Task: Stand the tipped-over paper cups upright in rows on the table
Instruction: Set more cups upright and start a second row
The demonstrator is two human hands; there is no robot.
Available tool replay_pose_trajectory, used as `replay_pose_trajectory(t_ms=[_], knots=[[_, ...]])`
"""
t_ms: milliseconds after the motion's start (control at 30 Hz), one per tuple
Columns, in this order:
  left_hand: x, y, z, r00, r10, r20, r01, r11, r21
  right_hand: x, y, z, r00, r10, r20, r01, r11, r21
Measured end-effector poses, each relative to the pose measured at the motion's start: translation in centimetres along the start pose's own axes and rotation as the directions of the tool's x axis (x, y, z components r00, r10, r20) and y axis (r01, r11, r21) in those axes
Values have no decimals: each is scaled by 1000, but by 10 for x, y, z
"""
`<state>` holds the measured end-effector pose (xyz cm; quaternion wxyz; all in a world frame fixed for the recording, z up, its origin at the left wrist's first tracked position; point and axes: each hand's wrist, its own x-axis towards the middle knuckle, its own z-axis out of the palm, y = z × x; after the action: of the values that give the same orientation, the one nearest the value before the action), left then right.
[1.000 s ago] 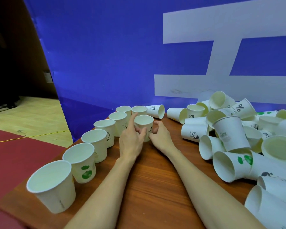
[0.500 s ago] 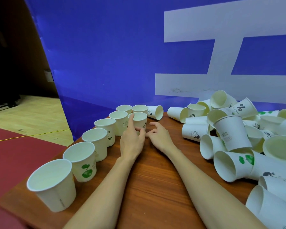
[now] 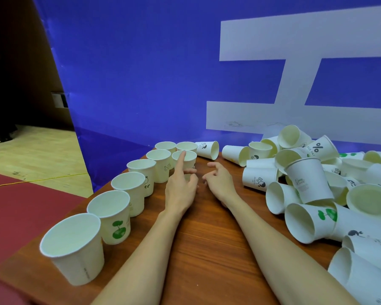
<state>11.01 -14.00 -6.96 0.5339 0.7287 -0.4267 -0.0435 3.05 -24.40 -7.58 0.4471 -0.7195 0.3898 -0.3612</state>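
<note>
Paper cups, desk (image 3: 207, 249): one row upright at left, a tipped heap (image 3: 317, 183) at right.
We judge them light, thin-walled, easily crushed; we would pinch each mid-wall, gently. Our left hand (image 3: 180, 190) fingertips the newest upright cup (image 3: 186, 159), gripping nothing; our right hand (image 3: 219, 182) hovers empty, fingers loose.

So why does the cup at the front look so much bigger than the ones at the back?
Head view: the wide-angle lens swells the nearest cup and shrinks the far cups; it also bends the table edge; the left corner is dark; lighting is soft, with no glare.
</note>
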Motion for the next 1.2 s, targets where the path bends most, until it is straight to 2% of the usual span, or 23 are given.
replay_pose_trajectory(t_ms=[100,233,400,600,733,867,1033,1200], knots=[[-3,4,-1,1000,0,-21,-1,998,-68,11,2,-4,993,63,-102,-60,998,29],[-2,1,2,999,-54,3,54,997,-53,38,1,-9,965,166,-203,-157,986,58],[0,-3,5,996,-81,36,82,996,-38,84,-3,3,960,66,-272,-83,995,-50],[-2,0,5,994,-97,57,100,994,-49,107,0,22,970,73,-231,-108,984,-143],[-3,2,5,993,-82,90,87,995,-46,114,7,25,961,62,-268,-111,978,-174],[-4,4,5,990,-82,113,86,996,-30,119,9,25,958,91,-272,-140,976,-164],[-6,8,2,988,-63,139,67,997,-24,98,0,14,928,96,-361,-123,991,-53],[-8,11,1,987,-37,157,43,998,-34,69,-18,-6,904,-23,-426,-11,997,-78]])
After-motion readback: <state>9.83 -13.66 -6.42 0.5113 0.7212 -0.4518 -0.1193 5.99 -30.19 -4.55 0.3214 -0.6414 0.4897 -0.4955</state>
